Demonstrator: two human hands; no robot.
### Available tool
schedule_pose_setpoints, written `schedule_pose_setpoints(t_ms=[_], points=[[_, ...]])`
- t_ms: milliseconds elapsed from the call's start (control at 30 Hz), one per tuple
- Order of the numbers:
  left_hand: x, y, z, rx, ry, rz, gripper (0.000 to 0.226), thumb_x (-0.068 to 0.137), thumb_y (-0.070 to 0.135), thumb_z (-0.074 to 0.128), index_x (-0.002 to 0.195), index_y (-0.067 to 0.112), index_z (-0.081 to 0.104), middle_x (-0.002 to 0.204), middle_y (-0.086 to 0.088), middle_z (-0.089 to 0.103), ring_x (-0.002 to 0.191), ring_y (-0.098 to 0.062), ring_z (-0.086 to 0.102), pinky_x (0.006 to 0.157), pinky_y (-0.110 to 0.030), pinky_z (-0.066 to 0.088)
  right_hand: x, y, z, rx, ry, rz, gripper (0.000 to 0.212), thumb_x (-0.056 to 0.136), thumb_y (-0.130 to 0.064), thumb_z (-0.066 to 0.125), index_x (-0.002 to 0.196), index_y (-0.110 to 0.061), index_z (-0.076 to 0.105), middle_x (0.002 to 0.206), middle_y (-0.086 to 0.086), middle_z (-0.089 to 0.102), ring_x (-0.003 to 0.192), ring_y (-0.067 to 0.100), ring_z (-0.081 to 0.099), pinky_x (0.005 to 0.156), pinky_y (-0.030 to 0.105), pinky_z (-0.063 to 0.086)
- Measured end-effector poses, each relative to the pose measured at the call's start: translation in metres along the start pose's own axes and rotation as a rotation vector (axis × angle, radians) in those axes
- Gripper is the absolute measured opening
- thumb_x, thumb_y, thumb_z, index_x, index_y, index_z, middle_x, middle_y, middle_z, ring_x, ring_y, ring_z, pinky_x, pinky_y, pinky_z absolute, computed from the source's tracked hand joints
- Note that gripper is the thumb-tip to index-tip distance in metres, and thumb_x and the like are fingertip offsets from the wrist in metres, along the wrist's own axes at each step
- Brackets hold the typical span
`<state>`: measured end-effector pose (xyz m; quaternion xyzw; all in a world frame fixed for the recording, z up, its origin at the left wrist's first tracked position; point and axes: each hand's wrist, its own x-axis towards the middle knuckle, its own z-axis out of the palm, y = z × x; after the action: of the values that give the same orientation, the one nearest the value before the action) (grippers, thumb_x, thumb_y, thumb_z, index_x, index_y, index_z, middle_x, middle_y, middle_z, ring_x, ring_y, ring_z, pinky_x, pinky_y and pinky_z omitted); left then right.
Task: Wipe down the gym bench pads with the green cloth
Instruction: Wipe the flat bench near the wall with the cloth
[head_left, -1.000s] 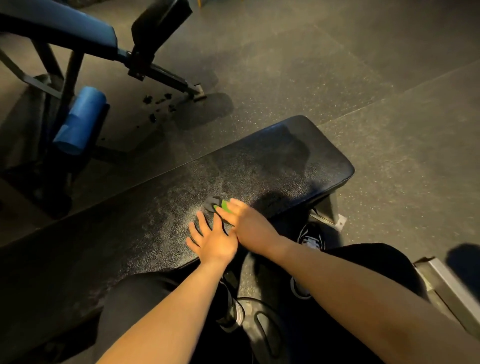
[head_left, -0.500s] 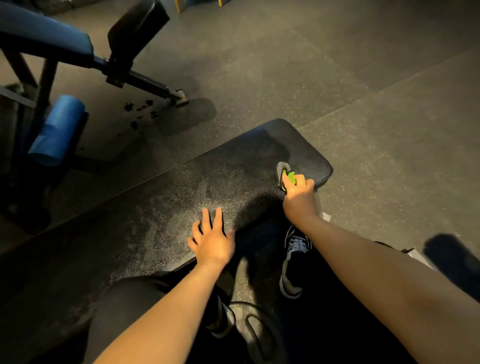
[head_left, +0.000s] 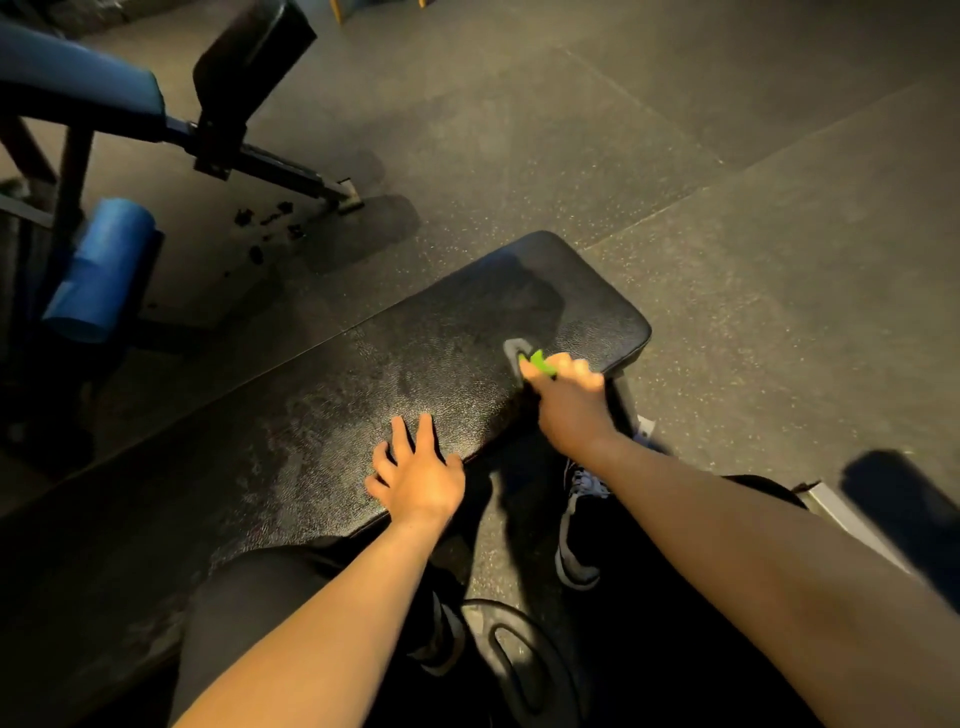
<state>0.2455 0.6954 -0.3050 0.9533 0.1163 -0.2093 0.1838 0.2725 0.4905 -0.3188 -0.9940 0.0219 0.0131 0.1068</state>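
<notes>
Black textured vinyl covers the long gym bench pad (head_left: 322, 415) where a crouching person works across it, seen from a head-worn camera. The right hand (head_left: 569, 400) is curled around a bunched bright green cloth (head_left: 540, 362), only a sliver of which shows past the knuckles, and presses it to the pad close to the rounded right end, near the front edge. The left hand (head_left: 418, 478) lies flat on the pad's near edge, fingers spread and holding nothing, apparently bracing. A dull, streaky sheen runs across the middle of the pad between the hands and beyond, which suggests that stretch has been gone over; the darker patch toward the far right corner and the shadowed left length of the pad give no clear sign either way. Judged from this, the wiping is under way but not finished. Behind, a second bench with a blue padded seat (head_left: 78, 78) and a blue foam roller (head_left: 98, 270) stands on the speckled rubber floor (head_left: 727, 156), untouched and well apart from the cloth.
</notes>
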Motion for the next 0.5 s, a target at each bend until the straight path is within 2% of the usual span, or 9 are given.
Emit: schedule_pose_setpoints(t_ms=[67,167,200,267,333,367,433,500], points=[[0.001,-0.002,-0.002,0.007,-0.003,0.006,0.064,0.100,0.044,0.047,0.156,0.044,0.014,0.168,0.006,-0.005,0.150,-0.032,-0.003,0.119,-0.055,0.004,0.005,0.017,-0.002,-0.002,0.043,0.115,0.064,0.082,-0.007,0.052,0.142,-0.028,0.048,0.127,0.012,0.048,0.105,0.036,0.045,0.079,0.039,0.036],[0.004,-0.003,-0.005,0.005,0.005,0.016,0.066,0.098,0.046,0.052,0.155,0.044,0.018,0.166,0.004,0.002,0.148,-0.033,0.005,0.118,-0.053,0.010,0.015,0.000,-0.005,0.087,0.102,0.246,0.060,0.079,-0.004,0.053,0.137,-0.020,0.055,0.121,0.018,0.049,0.103,0.039,0.045,0.078,0.039,0.035],[0.008,-0.001,-0.009,-0.013,0.026,0.010,0.068,0.097,0.047,0.054,0.155,0.042,0.019,0.166,0.003,0.005,0.147,-0.034,0.008,0.118,-0.052,0.012,0.021,-0.016,-0.004,0.113,0.103,0.207,0.059,0.081,-0.008,0.053,0.139,-0.020,0.053,0.122,0.018,0.048,0.105,0.039,0.044,0.082,0.039,0.037],[0.020,0.001,-0.017,-0.041,0.102,-0.032,0.073,0.095,0.046,0.056,0.156,0.037,0.017,0.165,0.001,0.007,0.147,-0.033,0.010,0.117,-0.051,0.013,0.031,-0.060,0.006,0.133,0.026,-0.024,0.056,0.088,-0.016,0.050,0.143,-0.024,0.048,0.127,0.016,0.047,0.108,0.034,0.042,0.088,0.040,0.038],[0.035,-0.003,-0.026,-0.053,0.178,-0.097,0.078,0.094,0.045,0.056,0.158,0.032,0.013,0.167,0.000,0.004,0.149,-0.031,0.007,0.117,-0.051,0.011,0.037,-0.103,0.020,0.158,-0.027,-0.315,0.052,0.089,-0.023,0.052,0.140,-0.029,0.053,0.124,0.012,0.052,0.104,0.032,0.047,0.081,0.038,0.034],[0.045,-0.008,-0.028,-0.063,0.183,-0.138,0.080,0.094,0.045,0.056,0.159,0.030,0.011,0.167,-0.001,0.002,0.150,-0.031,0.005,0.117,-0.051,0.010,0.040,-0.119,0.027,0.178,-0.068,-0.405,0.051,0.087,-0.025,0.052,0.137,-0.032,0.057,0.120,0.010,0.054,0.100,0.032,0.050,0.077,0.036,0.028],[0.056,-0.015,-0.029,-0.076,0.122,-0.207,0.084,0.095,0.050,0.054,0.160,0.029,0.006,0.168,0.000,-0.005,0.151,-0.030,0.000,0.119,-0.053,0.007,0.048,-0.127,0.031,0.148,-0.131,-0.492,0.053,0.087,-0.023,0.053,0.139,-0.036,0.055,0.123,0.008,0.052,0.107,0.032,0.048,0.077,0.035,0.018],[0.057,-0.015,-0.028,-0.047,0.049,-0.219,0.083,0.096,0.054,0.051,0.160,0.032,0.002,0.167,0.000,-0.012,0.151,-0.032,-0.005,0.119,-0.056,0.005,0.062,-0.120,0.028,0.079,-0.173,-0.445,0.057,0.090,-0.024,0.056,0.143,-0.040,0.045,0.130,0.008,0.045,0.114,0.030,0.040,0.084,0.039,0.020]])
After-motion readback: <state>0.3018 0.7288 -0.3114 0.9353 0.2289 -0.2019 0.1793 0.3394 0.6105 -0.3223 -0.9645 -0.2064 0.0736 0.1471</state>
